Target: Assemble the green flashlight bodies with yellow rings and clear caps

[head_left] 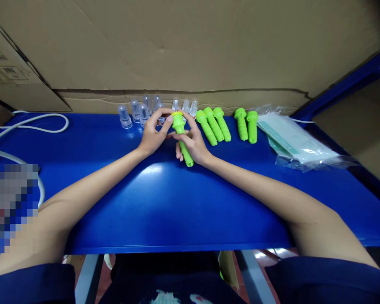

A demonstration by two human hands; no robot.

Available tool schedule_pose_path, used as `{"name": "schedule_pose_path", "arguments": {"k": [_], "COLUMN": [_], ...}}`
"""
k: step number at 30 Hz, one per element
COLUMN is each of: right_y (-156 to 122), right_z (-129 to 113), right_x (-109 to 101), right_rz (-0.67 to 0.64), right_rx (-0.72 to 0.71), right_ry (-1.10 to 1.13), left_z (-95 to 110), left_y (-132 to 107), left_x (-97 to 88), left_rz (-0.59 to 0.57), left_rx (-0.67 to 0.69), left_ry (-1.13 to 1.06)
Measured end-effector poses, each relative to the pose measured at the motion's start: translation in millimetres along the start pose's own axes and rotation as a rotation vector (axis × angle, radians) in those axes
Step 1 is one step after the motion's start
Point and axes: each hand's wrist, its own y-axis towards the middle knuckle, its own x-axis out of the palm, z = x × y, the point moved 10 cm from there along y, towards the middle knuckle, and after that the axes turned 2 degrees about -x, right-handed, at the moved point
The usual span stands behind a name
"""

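Over the middle of the blue table, both hands are on one lime-green ribbed plastic handle (178,123) with a wide collar and a yellow ring at its top end. My right hand (194,141) is wrapped round the handle's body, and its lower end sticks out below the fingers. My left hand (155,132) pinches the collar end from the left with thumb and fingers. Several clear plastic cups (125,117) stand behind my left hand, some partly hidden by it. To the right of my hands lie three more green handles (213,126), side by side.
Two further green handles (247,126) lie farther right, beside clear plastic bags (300,137) with pale sheets. Smaller clear pieces (185,105) stand behind the hands. A white cable (34,122) loops on the left of the blue table (177,211). Cardboard (190,46) walls the back.
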Motion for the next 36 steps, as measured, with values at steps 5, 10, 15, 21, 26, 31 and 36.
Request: {"name": "schedule_pose_path", "arguments": {"k": [5, 10, 15, 21, 26, 31, 36], "right_y": [0.1, 0.1, -0.8, -0.8, 1.6, 5.3, 4.4], "right_z": [0.9, 2.4, 2.4, 2.8, 6.0, 9.0, 11.7], "right_x": [-0.7, 0.1, 0.2, 1.2, -5.1, -15.7, -16.6], "right_rz": [0.008, -0.015, -0.009, -0.012, 0.027, 0.095, 0.087], "right_rx": [0.014, 0.011, 0.023, 0.028, 0.010, -0.038, -0.031], "right_ry": [0.021, -0.025, -0.012, 0.011, -0.044, -0.122, -0.144], "left_z": [-3.0, -8.3, -8.5, -1.5, -4.3, -12.2, -12.5], "left_y": [2.2, 4.7, 6.0, 3.6, 1.0, 0.1, 0.4], "left_x": [-2.1, -2.8, -4.8, -4.2, 0.5, 3.3, 4.1], "left_rz": [0.035, 0.048, 0.067, 0.060, 0.019, -0.019, -0.023], "left_rx": [-0.023, -0.049, -0.026, -0.010, -0.057, -0.109, -0.114], "left_ry": [-0.047, -0.090, -0.112, -0.043, 0.006, 0.003, -0.030]}}
